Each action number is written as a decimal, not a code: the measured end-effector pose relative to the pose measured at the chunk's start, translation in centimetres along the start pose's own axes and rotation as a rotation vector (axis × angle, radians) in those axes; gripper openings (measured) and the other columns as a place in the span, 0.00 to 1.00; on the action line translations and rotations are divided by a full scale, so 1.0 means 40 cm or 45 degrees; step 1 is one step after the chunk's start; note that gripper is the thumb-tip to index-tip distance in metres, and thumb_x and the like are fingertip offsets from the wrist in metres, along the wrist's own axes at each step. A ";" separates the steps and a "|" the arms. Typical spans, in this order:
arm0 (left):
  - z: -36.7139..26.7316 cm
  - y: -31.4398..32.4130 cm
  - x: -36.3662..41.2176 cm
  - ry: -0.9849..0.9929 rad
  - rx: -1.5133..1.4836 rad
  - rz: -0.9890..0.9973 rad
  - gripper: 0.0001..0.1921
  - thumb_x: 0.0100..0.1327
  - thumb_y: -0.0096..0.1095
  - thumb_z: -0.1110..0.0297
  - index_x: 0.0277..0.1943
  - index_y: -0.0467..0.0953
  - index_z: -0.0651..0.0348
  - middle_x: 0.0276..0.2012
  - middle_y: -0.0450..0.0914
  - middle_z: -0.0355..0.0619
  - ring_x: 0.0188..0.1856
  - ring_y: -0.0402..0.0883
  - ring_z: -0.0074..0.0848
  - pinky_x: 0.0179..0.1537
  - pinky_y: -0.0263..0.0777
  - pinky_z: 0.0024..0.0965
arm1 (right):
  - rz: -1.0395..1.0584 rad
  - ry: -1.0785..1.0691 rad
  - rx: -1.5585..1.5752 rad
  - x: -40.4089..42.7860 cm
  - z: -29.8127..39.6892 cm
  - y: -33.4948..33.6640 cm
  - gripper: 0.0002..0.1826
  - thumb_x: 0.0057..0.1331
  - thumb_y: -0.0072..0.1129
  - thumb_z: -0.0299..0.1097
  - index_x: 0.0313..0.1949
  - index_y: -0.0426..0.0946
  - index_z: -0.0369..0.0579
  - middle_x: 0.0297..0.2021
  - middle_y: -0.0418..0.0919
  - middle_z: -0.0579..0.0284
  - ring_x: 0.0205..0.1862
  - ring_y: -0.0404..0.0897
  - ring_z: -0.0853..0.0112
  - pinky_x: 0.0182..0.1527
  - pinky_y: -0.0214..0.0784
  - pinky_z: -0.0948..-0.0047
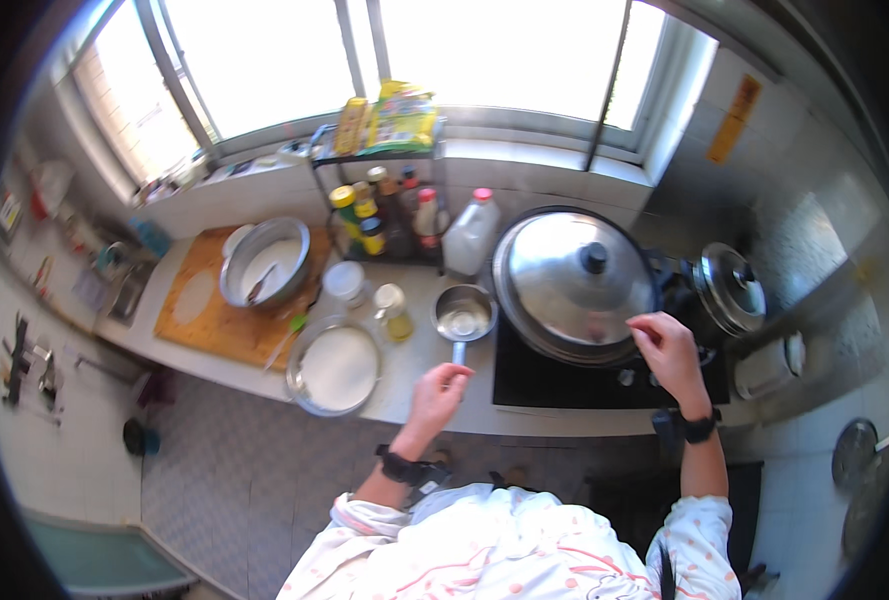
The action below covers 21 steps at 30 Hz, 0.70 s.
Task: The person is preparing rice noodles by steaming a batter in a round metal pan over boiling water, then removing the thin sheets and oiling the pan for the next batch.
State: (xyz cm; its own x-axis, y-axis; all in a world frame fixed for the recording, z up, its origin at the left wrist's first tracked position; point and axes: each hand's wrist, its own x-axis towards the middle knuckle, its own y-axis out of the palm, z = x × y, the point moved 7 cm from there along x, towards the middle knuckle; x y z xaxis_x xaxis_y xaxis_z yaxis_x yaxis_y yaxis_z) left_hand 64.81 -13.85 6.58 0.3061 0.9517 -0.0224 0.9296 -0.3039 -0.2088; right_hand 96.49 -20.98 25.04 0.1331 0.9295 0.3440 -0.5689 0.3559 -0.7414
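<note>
My left hand (438, 394) is at the counter's front edge, fingers curled at the handle end of a small metal saucepan (462, 313); whether it grips the handle I cannot tell. The pan holds a little clear liquid. My right hand (668, 352) hovers by the right front rim of a large wok covered with a domed steel lid (557, 277). Its fingers are drawn together and nothing shows in them. The lid has a black knob. Beneath the wok lies a black cooktop (542, 386).
Left of the pan stand an oil bottle (393, 315), a lidded jar (344, 283) and a bowl of white contents (339, 369). A metal basin (266, 262) rests on a wooden board (204, 330). Behind are a condiment rack (377, 156) and a plastic jug (471, 236). Another lidded pot (729, 289) stands right.
</note>
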 end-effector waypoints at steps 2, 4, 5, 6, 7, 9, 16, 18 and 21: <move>-0.035 -0.009 0.040 0.018 0.032 -0.012 0.09 0.64 0.55 0.70 0.43 0.79 0.64 0.33 0.82 0.45 0.35 0.79 0.22 0.38 0.72 0.26 | -0.019 -0.044 -0.045 0.036 -0.024 -0.003 0.05 0.60 0.57 0.26 0.36 0.79 0.41 0.30 0.78 0.54 0.30 0.78 0.65 0.34 0.71 0.72; -0.078 -0.035 0.078 0.274 0.161 -0.195 0.11 0.64 0.56 0.70 0.45 0.79 0.64 0.37 0.82 0.49 0.37 0.81 0.28 0.40 0.74 0.29 | 0.037 -0.071 -0.097 0.074 -0.028 0.008 0.08 0.59 0.58 0.27 0.39 0.79 0.42 0.32 0.78 0.54 0.32 0.79 0.63 0.36 0.72 0.70; -0.088 -0.025 0.106 0.290 0.158 -0.176 0.11 0.64 0.56 0.70 0.45 0.79 0.64 0.37 0.82 0.49 0.37 0.81 0.28 0.40 0.74 0.29 | 0.017 -0.060 -0.107 0.092 -0.045 0.010 0.08 0.59 0.58 0.27 0.39 0.79 0.42 0.32 0.78 0.54 0.32 0.79 0.63 0.36 0.72 0.70; -0.104 -0.023 0.127 0.356 0.203 -0.203 0.12 0.64 0.56 0.69 0.47 0.78 0.65 0.38 0.81 0.51 0.38 0.81 0.31 0.41 0.74 0.31 | -0.004 -0.101 -0.157 0.116 -0.055 0.022 0.10 0.59 0.58 0.28 0.40 0.79 0.42 0.33 0.78 0.54 0.33 0.79 0.63 0.37 0.72 0.69; -0.116 -0.021 0.146 0.420 0.247 -0.237 0.13 0.64 0.56 0.68 0.48 0.77 0.65 0.39 0.81 0.52 0.39 0.82 0.34 0.42 0.74 0.32 | -0.021 -0.145 -0.207 0.140 -0.056 0.027 0.11 0.59 0.59 0.29 0.42 0.79 0.42 0.35 0.78 0.55 0.33 0.79 0.64 0.38 0.72 0.69; -0.101 -0.008 0.192 0.381 0.277 -0.193 0.17 0.63 0.57 0.65 0.52 0.75 0.67 0.41 0.80 0.53 0.41 0.81 0.35 0.45 0.74 0.34 | 0.055 -0.054 -0.288 0.182 -0.083 0.059 0.16 0.58 0.60 0.34 0.46 0.77 0.42 0.41 0.77 0.53 0.40 0.79 0.62 0.45 0.72 0.66; -0.139 0.033 0.255 0.359 0.347 -0.157 0.23 0.62 0.57 0.63 0.57 0.70 0.70 0.47 0.77 0.56 0.46 0.79 0.40 0.50 0.71 0.36 | 0.179 -0.220 -0.625 0.275 -0.105 0.134 0.24 0.59 0.60 0.39 0.53 0.72 0.43 0.50 0.73 0.50 0.55 0.71 0.57 0.59 0.64 0.63; -0.139 0.036 0.268 0.385 0.404 -0.169 0.25 0.61 0.58 0.63 0.58 0.69 0.71 0.49 0.76 0.57 0.49 0.77 0.42 0.53 0.69 0.38 | 0.269 -0.206 -0.613 0.287 -0.115 0.154 0.22 0.59 0.59 0.38 0.52 0.73 0.44 0.50 0.74 0.50 0.55 0.71 0.56 0.59 0.63 0.62; -0.139 0.041 0.279 0.368 0.383 -0.175 0.26 0.61 0.58 0.64 0.59 0.68 0.71 0.50 0.75 0.58 0.53 0.74 0.43 0.56 0.67 0.39 | 0.289 -0.161 -0.593 0.298 -0.123 0.158 0.21 0.59 0.59 0.37 0.52 0.73 0.45 0.50 0.74 0.51 0.55 0.72 0.57 0.59 0.64 0.63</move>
State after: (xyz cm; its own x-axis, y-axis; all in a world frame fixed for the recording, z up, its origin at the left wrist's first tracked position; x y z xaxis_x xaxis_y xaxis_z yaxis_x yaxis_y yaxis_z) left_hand 70.90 -3.99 11.42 0.2685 0.9183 0.2909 0.8775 -0.1086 -0.4671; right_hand 98.45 -7.18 21.62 -0.0667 0.9794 0.1904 -0.1474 0.1791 -0.9727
